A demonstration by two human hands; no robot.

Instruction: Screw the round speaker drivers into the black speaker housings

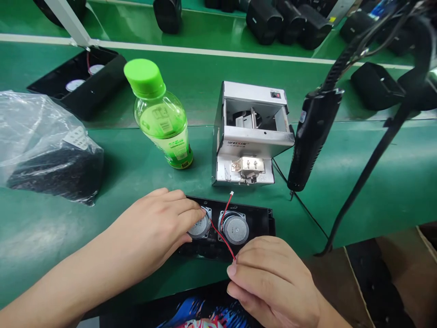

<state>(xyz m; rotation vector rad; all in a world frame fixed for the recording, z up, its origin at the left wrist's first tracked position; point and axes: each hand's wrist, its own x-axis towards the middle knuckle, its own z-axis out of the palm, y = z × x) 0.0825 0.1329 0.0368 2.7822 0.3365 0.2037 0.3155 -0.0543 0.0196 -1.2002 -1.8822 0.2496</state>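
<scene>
Black panel — two speakers, clear bag — dark contents, capped bottle

This looks like an assembly workshop. A power screwdriver hangs over the green counter beside a metal machine, a wired speaker panel lies in front, and similar black housings stand farther back.

At one black panel we count two round speakers and two red wires (so, equal numbers). We see also two hands, one bottle, one plastic bag, one silver machine and one screwdriver.
</scene>
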